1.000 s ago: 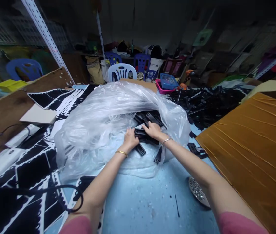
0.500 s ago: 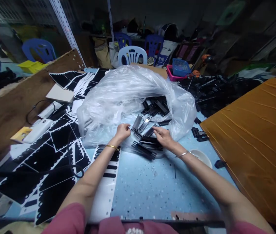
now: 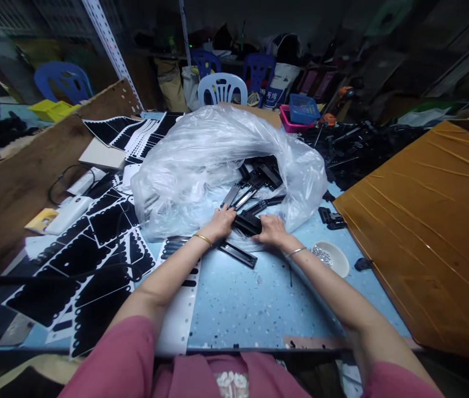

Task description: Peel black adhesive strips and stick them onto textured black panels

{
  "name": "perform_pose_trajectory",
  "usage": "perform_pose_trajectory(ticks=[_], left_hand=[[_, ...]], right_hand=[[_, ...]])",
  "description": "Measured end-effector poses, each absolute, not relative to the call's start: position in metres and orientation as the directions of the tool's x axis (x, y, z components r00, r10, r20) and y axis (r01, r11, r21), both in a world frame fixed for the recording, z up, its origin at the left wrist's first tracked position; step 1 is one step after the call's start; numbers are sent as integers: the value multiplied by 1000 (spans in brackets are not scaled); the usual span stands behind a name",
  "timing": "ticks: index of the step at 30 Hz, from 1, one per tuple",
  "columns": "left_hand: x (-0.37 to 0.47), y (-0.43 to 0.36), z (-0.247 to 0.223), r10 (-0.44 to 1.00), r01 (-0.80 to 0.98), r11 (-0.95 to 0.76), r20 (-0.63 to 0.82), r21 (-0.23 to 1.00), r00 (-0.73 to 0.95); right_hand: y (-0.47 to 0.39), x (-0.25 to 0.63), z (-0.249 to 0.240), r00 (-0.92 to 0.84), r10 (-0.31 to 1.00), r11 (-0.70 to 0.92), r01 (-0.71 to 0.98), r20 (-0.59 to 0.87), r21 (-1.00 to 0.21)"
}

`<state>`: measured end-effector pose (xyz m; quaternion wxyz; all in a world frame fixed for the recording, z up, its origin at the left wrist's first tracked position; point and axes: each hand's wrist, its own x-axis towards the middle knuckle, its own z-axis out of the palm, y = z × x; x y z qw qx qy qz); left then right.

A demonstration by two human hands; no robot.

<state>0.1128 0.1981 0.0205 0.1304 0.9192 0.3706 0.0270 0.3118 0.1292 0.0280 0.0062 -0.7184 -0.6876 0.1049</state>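
While a small stack of black plastic pieces point(image 3: 248, 223) sat between the two hands at the mouth of a clear plastic bag point(image 3: 213, 132), the fingers of the left hand point(image 3: 220, 222) were closed on its left end and those of the right hand point(image 3: 271, 230) gripped its right end. Whether the stack rested on the film below or was held just above it could not be told. A single long black strip point(image 3: 238, 254) lay just below the stack, toward the person, and more black pieces point(image 3: 265, 174) were heaped inside the bag's opening. A white bowl point(image 3: 341, 260) of small shiny bits stood near the right wrist, with a black buckle-like part point(image 3: 333, 218) beyond it, all on the speckled blue table point(image 3: 255, 309). Black-and-white sheets point(image 3: 97, 260) covered the left side, beside a wooden board point(image 3: 22, 166); an orange-brown panel point(image 3: 425, 237) leaned in at the right. Past the bag were a blue basket point(image 3: 303, 109) resting on a pink one point(image 3: 295, 127), and a pale blue chair point(image 3: 223, 88).
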Motion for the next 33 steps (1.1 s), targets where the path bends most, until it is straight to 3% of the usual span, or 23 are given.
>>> perform_pose_trajectory(ticks=[5, 11, 13, 16, 19, 21, 24, 29, 33], left_hand=[[109, 192, 31, 716, 701, -673, -32, 238, 698], [109, 197, 40, 753, 747, -617, -91, 249, 652], [110, 201, 43, 771, 767, -586, -111, 262, 627], [104, 197, 52, 820, 802, -523, -86, 287, 566], [86, 174, 60, 873, 833, -457, -21, 311, 487], [69, 148, 62, 887, 831, -434, 5, 347, 461], [45, 102, 58, 878, 775, -424, 3, 468, 479], [19, 34, 43, 856, 706, -390, -50, 591, 515], [14, 0, 34, 830, 656, -382, -71, 651, 553]], right_hand=[[137, 322, 25, 130, 983, -156, 966, -133, -207], [143, 338, 40, 194, 978, -208, 898, -77, -387], [131, 335, 52, 181, 983, -151, 860, 15, -487], [87, 315, 60, 12, 986, 89, 809, 167, -581], [29, 281, 50, -325, 944, 309, 822, 53, -478], [-1, 262, 37, -405, 913, 364, 857, -42, -364], [-23, 253, 21, -385, 920, 351, 893, -75, -281], [-30, 277, 7, -328, 940, 341, 893, 96, -293], [-46, 294, -1, -155, 969, 209, 927, 190, -311]])
